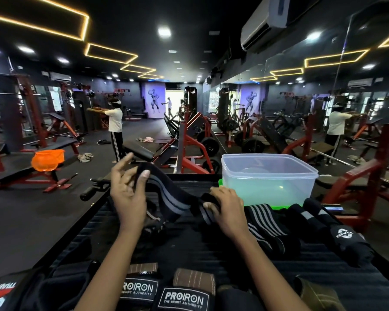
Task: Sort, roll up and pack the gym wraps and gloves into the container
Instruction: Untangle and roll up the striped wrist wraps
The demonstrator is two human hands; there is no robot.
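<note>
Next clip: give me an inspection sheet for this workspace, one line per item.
Surface: black ribbed bench.
Job's things: striped wrap stretched between both hands; clear tub holds no wraps; rolled wraps near the front edge; gloves on the right.
Clutter: orange basket on another bench.
Grips: left hand and right hand each pinch the wrap.
Cables: nothing seen.
Surroundings: gym machines, mirrors, people exercising.

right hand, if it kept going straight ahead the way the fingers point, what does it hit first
Most likely the clear plastic container. The right hand, gripping the rolled end of the black wrap, points forward and slightly left towards the container's near wall; depth is uncertain.
</note>
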